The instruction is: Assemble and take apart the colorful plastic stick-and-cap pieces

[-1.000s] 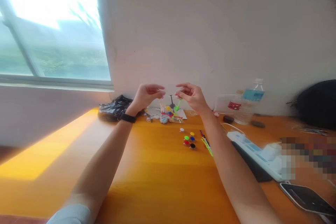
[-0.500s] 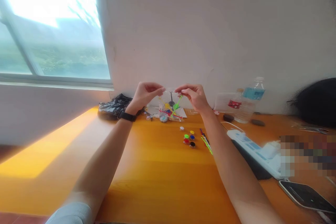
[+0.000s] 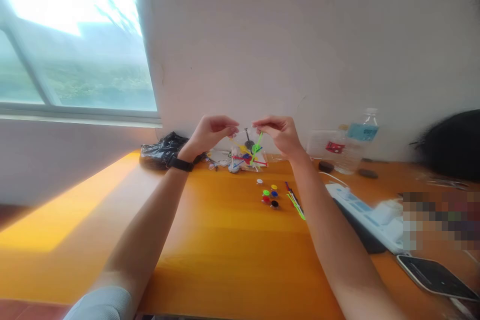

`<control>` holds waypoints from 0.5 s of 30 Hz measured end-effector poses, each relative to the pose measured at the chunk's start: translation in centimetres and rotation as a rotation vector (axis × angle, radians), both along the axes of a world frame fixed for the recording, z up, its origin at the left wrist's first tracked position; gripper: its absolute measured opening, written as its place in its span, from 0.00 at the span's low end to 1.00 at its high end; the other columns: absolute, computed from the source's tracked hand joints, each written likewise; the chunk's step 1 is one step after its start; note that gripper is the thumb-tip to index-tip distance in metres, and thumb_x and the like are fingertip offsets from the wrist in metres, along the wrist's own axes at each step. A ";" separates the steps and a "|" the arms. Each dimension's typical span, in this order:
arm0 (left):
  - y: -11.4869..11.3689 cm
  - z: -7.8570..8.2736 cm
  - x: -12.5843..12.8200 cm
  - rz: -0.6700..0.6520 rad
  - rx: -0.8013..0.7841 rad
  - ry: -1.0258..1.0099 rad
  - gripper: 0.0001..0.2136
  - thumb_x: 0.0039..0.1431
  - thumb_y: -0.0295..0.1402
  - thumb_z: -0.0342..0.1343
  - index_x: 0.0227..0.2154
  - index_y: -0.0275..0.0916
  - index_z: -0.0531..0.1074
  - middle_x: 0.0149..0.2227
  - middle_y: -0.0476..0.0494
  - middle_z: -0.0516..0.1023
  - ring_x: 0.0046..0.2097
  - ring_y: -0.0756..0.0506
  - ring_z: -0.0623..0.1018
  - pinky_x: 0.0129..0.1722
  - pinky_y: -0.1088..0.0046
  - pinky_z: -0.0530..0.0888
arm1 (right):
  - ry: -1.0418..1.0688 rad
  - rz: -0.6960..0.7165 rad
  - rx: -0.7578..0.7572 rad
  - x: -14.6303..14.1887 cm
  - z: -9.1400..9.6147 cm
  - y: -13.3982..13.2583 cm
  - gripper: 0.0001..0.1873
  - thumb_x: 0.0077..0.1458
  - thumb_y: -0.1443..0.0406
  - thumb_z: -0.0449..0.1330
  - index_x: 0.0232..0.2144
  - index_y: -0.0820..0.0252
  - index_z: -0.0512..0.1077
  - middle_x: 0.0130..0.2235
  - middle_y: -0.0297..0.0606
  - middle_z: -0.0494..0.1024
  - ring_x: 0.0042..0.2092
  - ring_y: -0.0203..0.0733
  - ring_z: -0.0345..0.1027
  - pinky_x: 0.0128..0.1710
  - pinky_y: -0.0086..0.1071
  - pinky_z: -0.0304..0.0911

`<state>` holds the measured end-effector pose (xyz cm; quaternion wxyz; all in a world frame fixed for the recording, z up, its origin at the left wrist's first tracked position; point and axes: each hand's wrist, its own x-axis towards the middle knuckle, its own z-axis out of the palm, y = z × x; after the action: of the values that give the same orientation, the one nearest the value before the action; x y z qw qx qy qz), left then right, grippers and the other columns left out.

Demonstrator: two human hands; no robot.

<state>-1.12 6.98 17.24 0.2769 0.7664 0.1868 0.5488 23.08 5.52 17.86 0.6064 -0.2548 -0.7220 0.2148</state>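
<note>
A clear plastic bag (image 3: 243,152) hangs between my two hands, above the far side of the table. Inside show small plastic pieces in green, yellow, red, blue and black, some with long thin stems. My left hand (image 3: 214,132), with a black band at the wrist, pinches the bag's upper left edge. Opposite it, my right hand (image 3: 279,132) pinches the upper right edge, close to a bright green piece (image 3: 257,149). The fingertips of both hands are partly blurred.
Several small coloured discs (image 3: 266,193) lie mid-table beside thin coloured sticks (image 3: 295,202). A black plastic bag (image 3: 161,151) sits at the back left. On the right are bottles (image 3: 362,135), a white power strip (image 3: 363,215) and a phone (image 3: 435,275).
The pieces in the clear bag have shifted, the green one slightly to the right. Both hands remain at the bag's top edge, with only small movements.
</note>
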 end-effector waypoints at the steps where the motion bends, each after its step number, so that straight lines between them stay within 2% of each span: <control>1: -0.2 0.1 0.0 0.006 -0.003 -0.022 0.10 0.59 0.38 0.68 0.39 0.37 0.84 0.36 0.41 0.86 0.38 0.46 0.84 0.44 0.66 0.82 | 0.011 0.006 0.011 -0.1 0.0 -0.1 0.04 0.53 0.62 0.70 0.32 0.54 0.86 0.34 0.38 0.84 0.37 0.44 0.75 0.42 0.41 0.72; 5: -0.7 0.2 0.2 0.043 0.001 -0.088 0.07 0.58 0.36 0.67 0.33 0.37 0.85 0.34 0.41 0.86 0.37 0.45 0.84 0.43 0.66 0.82 | 0.031 0.013 0.034 -0.4 0.1 -0.4 0.07 0.56 0.61 0.67 0.29 0.54 0.85 0.35 0.39 0.83 0.37 0.45 0.74 0.42 0.43 0.72; 8: -0.6 0.0 0.4 0.060 0.010 -0.064 0.10 0.59 0.38 0.67 0.31 0.36 0.84 0.31 0.42 0.85 0.35 0.45 0.83 0.40 0.68 0.81 | -0.011 0.018 0.031 -0.4 0.2 -0.6 0.11 0.58 0.57 0.68 0.28 0.55 0.83 0.34 0.40 0.82 0.36 0.45 0.73 0.41 0.41 0.72; 10: -0.4 -0.3 0.6 0.057 -0.001 -0.058 0.12 0.57 0.40 0.70 0.31 0.35 0.83 0.30 0.42 0.84 0.34 0.46 0.82 0.38 0.70 0.81 | -0.062 0.016 -0.003 -0.3 0.2 -0.5 0.11 0.57 0.55 0.71 0.32 0.56 0.83 0.33 0.38 0.80 0.36 0.43 0.72 0.40 0.39 0.71; 13: 0.1 -0.9 1.2 0.021 -0.018 -0.072 0.13 0.53 0.40 0.73 0.31 0.35 0.82 0.33 0.42 0.84 0.34 0.47 0.82 0.39 0.70 0.81 | -0.193 0.027 -0.091 -0.3 0.1 -0.4 0.19 0.56 0.50 0.71 0.42 0.56 0.82 0.34 0.36 0.78 0.35 0.41 0.70 0.37 0.35 0.68; 15: 0.4 -1.2 1.6 0.009 -0.005 -0.046 0.14 0.53 0.40 0.73 0.37 0.36 0.82 0.33 0.43 0.84 0.36 0.48 0.82 0.40 0.71 0.80 | -0.306 0.028 -0.120 -0.4 -0.1 -0.4 0.20 0.59 0.47 0.68 0.41 0.56 0.82 0.32 0.36 0.76 0.34 0.40 0.68 0.34 0.33 0.65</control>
<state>0.49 7.41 16.05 0.2804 0.7521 0.1850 0.5670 22.71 5.15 17.74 0.4701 -0.3099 -0.7953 0.2246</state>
